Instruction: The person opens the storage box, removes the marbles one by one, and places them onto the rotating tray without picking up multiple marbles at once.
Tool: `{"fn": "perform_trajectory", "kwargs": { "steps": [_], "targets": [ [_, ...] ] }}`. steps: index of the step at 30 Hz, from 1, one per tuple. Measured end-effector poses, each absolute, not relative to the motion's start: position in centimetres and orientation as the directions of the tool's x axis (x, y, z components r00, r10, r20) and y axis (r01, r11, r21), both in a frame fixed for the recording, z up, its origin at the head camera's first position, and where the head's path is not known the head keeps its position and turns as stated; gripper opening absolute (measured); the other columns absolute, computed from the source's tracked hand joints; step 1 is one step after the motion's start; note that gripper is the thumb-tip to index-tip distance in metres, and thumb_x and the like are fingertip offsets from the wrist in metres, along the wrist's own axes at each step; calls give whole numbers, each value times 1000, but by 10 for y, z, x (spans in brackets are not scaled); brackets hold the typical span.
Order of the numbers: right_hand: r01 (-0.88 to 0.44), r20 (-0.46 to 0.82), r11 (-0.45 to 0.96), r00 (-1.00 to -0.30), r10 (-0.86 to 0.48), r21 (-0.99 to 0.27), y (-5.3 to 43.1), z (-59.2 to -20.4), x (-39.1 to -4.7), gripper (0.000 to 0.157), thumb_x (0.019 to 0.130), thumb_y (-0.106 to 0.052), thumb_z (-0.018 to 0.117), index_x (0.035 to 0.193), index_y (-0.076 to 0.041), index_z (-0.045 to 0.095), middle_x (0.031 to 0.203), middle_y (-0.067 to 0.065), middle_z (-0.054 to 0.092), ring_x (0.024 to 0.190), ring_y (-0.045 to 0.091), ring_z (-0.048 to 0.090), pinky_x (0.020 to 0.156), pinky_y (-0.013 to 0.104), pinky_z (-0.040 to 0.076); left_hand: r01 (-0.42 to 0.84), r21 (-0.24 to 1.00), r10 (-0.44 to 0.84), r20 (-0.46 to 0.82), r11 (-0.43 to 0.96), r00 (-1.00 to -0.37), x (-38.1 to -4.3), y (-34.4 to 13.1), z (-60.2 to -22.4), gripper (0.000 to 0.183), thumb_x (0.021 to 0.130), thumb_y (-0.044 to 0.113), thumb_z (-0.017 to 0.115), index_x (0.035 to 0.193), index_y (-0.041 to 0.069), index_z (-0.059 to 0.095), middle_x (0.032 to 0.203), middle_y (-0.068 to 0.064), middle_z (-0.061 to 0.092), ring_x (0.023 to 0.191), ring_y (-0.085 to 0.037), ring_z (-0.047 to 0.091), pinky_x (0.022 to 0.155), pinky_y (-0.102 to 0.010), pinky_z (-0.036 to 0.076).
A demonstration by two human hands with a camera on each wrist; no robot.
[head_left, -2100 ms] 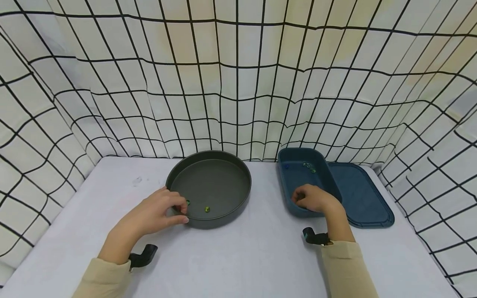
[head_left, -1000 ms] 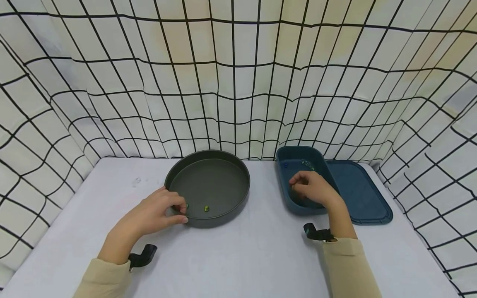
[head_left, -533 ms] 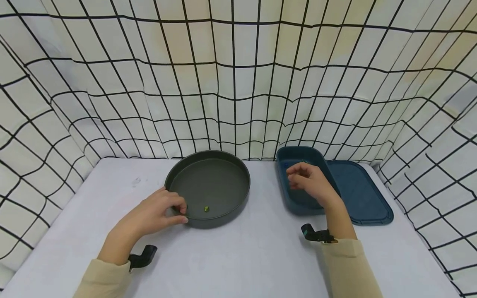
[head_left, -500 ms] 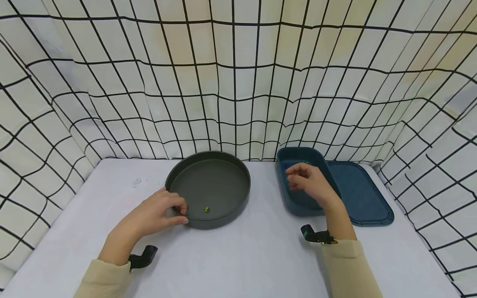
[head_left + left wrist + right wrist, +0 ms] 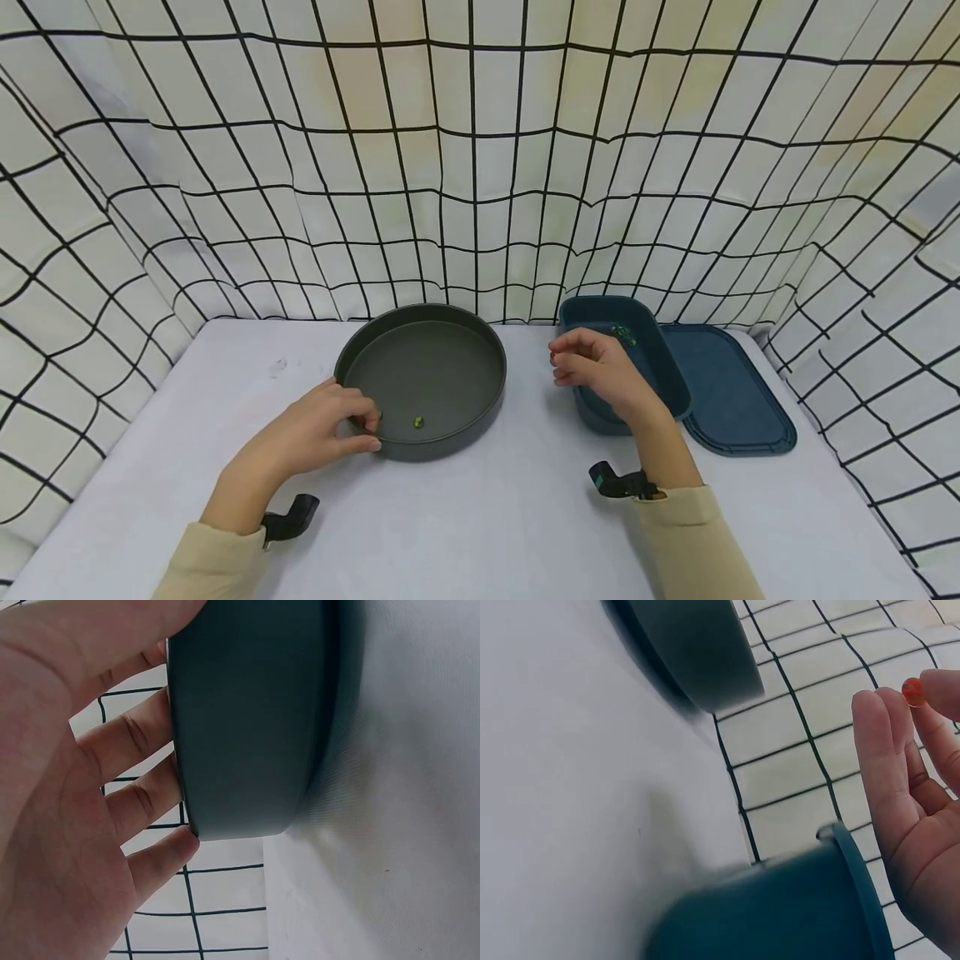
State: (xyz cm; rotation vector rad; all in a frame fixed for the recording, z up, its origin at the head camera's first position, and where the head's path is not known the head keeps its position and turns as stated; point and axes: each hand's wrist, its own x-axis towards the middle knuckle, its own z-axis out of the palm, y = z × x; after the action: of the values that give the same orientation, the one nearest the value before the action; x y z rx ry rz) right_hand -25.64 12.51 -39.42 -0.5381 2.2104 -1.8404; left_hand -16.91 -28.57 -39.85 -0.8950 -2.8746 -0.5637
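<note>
My left hand (image 5: 318,425) holds the near-left rim of a dark grey round pan (image 5: 427,358), thumb outside and fingers over the edge. In the pan lies a small yellow-green marble (image 5: 418,422); a second greenish bit shows beside my left fingertips, mostly hidden. My right hand (image 5: 596,367) is raised over the left edge of a blue rectangular box (image 5: 663,367). Between thumb and fingertips it pinches a small orange-red marble (image 5: 913,691), clear in the right wrist view. Several small green marbles (image 5: 622,335) lie toward the far end of the box.
A flat blue lid (image 5: 742,392) lies on the white table (image 5: 480,517), right of the box. Black netting (image 5: 476,200) over white sheeting surrounds the table at the back and sides. White tabletop separates the pan from the box.
My right hand has risen from low inside the box and moved left to its left edge, with the orange-red marble now visible in its fingers. The left hand has stayed on the pan rim.
</note>
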Motion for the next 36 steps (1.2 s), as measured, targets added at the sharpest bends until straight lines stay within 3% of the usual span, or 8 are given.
{"fn": "perform_trajectory", "kwargs": {
  "steps": [6,13,17,25,36],
  "targets": [
    [-132,62,126,-891,-450,-983,113,-397,-254,21,98,-11,63,116,0,61,111,28,59,86,22,66,79,36,59,561,318,531,182,764,-827,-170,-285,-399,24,78,31,86,82,33,62,81,24,55,82,-9,51,81,-35,42],
    [-113,37,126,-871,-490,-986,97,-404,-251,22,97,-10,63,115,1,62,104,18,63,85,21,66,79,35,59,569,315,531,205,760,-822,-169,-285,-399,26,76,29,87,82,32,62,81,21,57,81,-9,52,80,-34,42],
    [-100,18,137,-864,-503,-986,88,-407,-247,21,96,-10,64,115,-1,63,105,21,63,86,23,65,79,36,59,558,319,527,187,766,-829,-169,-286,-399,25,77,29,86,82,32,62,81,18,59,82,-10,52,81,-35,42],
    [-123,35,121,-832,-554,-985,76,-414,-245,26,97,-6,60,119,8,59,111,32,61,84,22,68,78,35,60,568,325,540,181,756,-822,-169,-287,-398,23,80,31,85,83,33,62,82,19,58,82,-9,52,80,-34,41],
    [-75,29,63,-838,-546,-995,56,-412,-234,33,97,-9,62,122,12,55,111,33,58,85,18,66,80,35,59,587,321,552,201,744,-809,-171,-286,-400,24,78,30,86,82,32,62,80,21,57,80,-9,53,80,-33,41]
  ]
}}
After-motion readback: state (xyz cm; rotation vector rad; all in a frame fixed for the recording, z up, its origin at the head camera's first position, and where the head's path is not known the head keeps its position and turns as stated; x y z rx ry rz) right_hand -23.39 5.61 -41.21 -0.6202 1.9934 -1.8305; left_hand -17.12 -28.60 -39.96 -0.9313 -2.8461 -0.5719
